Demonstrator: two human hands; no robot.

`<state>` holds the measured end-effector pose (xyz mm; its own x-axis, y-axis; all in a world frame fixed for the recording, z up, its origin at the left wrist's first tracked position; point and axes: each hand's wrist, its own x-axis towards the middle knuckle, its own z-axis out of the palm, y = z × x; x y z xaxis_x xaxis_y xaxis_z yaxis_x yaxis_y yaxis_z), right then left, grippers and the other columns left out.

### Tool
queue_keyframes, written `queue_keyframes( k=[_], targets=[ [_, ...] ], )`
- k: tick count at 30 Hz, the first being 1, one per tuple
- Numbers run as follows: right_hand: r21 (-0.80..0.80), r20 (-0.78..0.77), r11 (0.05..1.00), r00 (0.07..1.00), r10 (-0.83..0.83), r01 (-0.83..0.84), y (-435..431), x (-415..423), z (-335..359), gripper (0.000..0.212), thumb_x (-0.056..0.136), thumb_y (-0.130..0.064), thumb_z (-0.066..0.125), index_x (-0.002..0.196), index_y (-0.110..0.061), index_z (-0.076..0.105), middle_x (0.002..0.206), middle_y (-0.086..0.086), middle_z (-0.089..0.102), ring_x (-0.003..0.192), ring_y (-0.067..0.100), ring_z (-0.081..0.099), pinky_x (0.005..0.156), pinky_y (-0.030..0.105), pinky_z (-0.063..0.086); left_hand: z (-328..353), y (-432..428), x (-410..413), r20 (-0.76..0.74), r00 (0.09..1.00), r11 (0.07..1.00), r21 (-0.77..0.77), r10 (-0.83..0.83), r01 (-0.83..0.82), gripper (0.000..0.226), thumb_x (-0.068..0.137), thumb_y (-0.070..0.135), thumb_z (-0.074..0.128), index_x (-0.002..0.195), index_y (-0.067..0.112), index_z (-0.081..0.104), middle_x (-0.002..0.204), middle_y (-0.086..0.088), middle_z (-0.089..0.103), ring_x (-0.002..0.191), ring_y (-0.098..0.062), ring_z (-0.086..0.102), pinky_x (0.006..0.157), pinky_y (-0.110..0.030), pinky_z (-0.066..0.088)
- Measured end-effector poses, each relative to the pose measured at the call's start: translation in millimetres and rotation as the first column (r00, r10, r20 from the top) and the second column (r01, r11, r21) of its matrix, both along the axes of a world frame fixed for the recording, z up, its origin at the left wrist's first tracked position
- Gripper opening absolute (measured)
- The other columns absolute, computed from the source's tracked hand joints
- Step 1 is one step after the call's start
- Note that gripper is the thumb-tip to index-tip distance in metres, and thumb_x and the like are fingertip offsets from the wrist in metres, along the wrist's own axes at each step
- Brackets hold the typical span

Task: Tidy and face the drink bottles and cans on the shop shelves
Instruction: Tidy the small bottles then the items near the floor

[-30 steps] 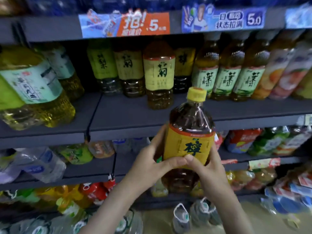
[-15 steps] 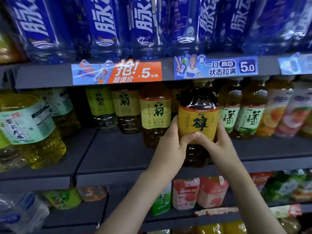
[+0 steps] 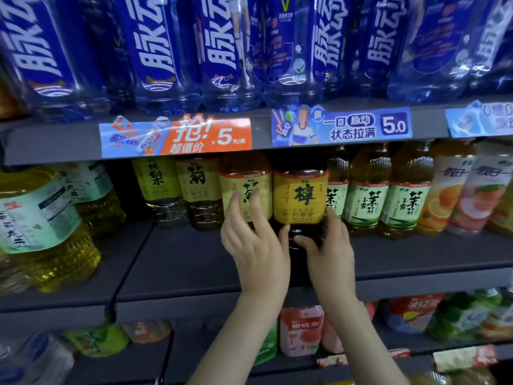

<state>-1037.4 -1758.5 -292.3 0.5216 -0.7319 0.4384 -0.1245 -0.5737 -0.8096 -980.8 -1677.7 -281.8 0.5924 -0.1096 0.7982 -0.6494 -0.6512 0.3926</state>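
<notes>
Right hand [image 3: 330,251]: grip curled round the lower body of the dark tea bottle [image 3: 301,195], thumb across its front. Left hand [image 3: 255,245], which clasped it earlier, is now spread with its fingers on the neighbouring yellow-label bottle [image 3: 244,179]. The dark tea bottle, earlier held forward, now sits upright in the row on the grey shelf [image 3: 180,259].

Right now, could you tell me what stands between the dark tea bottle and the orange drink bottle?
Three green-label bottles stand side by side between the dark tea bottle and the orange drink bottle, as the head view shows.
</notes>
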Motion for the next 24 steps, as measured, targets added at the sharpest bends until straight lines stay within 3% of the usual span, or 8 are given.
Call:
queue_keyframes(
  k=[5,7,10,14,16,19,22,24],
  targets=[
    [-0.079,0.051,0.994,0.996,-0.073,0.077,18.1,-38.5,-13.2,0.051,0.086,-0.019,0.067,0.131,-0.007,0.046,0.120,0.005,0.050,0.111,0.018,0.051,0.083,0.017,0.036,-18.5,12.7,-38.4,-0.026,0.953,0.947,-0.124,-0.302,0.297,0.050,0.086,0.017,0.063,0.130,0.018,0.038,0.133,-0.006,0.036,0.123,-0.019,0.038,0.104,-0.027,0.036],
    [-0.112,0.097,0.983,0.986,-0.134,0.144,30.8,-74.5,-42.9,0.037,0.089,-0.020,0.062,0.121,-0.005,0.052,0.106,0.000,0.050,0.100,0.013,0.050,0.083,0.012,0.034,-51.9,23.5,-82.3,-0.127,0.864,0.871,-0.147,-0.487,0.469,0.032,0.094,0.025,0.048,0.126,0.021,0.041,0.125,0.004,0.041,0.118,-0.008,0.043,0.100,-0.015,0.035],
    [0.009,0.002,0.976,0.976,-0.218,0.218,49.6,-142.7,-125.3,0.031,0.087,-0.026,0.049,0.111,-0.008,0.056,0.094,-0.004,0.049,0.085,0.006,0.046,0.079,0.008,0.035,-135.5,40.2,-154.2,-0.467,0.638,0.779,-0.217,-0.612,0.588,0.025,0.094,0.034,0.044,0.119,0.031,0.046,0.110,0.011,0.055,0.100,-0.001,0.055,0.087,-0.013,0.044],
    [0.361,-0.481,0.804,0.833,-0.274,0.473,77.7,-245.8,-288.2,0.028,0.085,-0.012,0.062,0.112,-0.011,0.055,0.093,0.007,0.058,0.080,0.025,0.057,0.075,0.039,0.048,-275.9,62.8,-223.5,-0.870,0.337,0.782,-0.084,-0.360,0.618,0.033,0.084,0.018,0.053,0.116,0.027,0.052,0.108,0.002,0.065,0.097,-0.012,0.064,0.082,-0.013,0.044],
    [0.436,-0.662,0.696,0.727,-0.182,0.571,92.8,-289.1,-361.5,0.028,0.084,-0.010,0.064,0.110,-0.008,0.054,0.097,0.014,0.060,0.091,0.036,0.059,0.078,0.043,0.047,-338.1,71.9,-245.0,-0.963,0.222,0.717,0.047,-0.152,0.696,0.039,0.084,0.015,0.050,0.122,0.015,0.054,0.115,-0.007,0.061,0.104,-0.022,0.062,0.087,-0.020,0.042],
    [0.437,-0.804,0.668,0.595,-0.011,0.603,104.5,-328.9,-446.6,0.047,0.081,-0.015,0.069,0.120,0.000,0.047,0.105,0.021,0.055,0.100,0.040,0.055,0.080,0.044,0.046,-410.7,81.4,-262.7,-0.984,0.179,0.570,0.156,0.016,0.807,0.040,0.092,0.014,0.049,0.132,0.015,0.046,0.127,-0.004,0.051,0.117,-0.017,0.052,0.097,-0.021,0.038],
    [0.347,-0.896,0.686,0.442,0.041,0.640,97.6,-346.5,-511.9,0.072,0.082,-0.034,0.067,0.140,-0.009,0.031,0.113,0.021,0.050,0.104,0.041,0.051,0.085,0.047,0.046,-468.3,80.6,-276.4,-0.982,0.178,0.482,0.185,0.061,0.857,0.045,0.092,0.012,0.049,0.136,0.016,0.041,0.133,-0.004,0.046,0.122,-0.016,0.047,0.101,-0.021,0.035],
    [0.339,-0.908,0.706,0.413,0.071,0.622,90.8,-350.0,-550.5,0.071,0.087,-0.039,0.059,0.144,-0.016,0.023,0.118,0.021,0.047,0.106,0.042,0.051,0.085,0.047,0.045,-499.0,72.7,-286.1,-0.980,0.185,0.419,0.199,0.074,0.886,0.047,0.092,0.011,0.048,0.138,0.015,0.039,0.136,-0.004,0.044,0.125,-0.016,0.045,0.102,-0.020,0.031]
  ],
)
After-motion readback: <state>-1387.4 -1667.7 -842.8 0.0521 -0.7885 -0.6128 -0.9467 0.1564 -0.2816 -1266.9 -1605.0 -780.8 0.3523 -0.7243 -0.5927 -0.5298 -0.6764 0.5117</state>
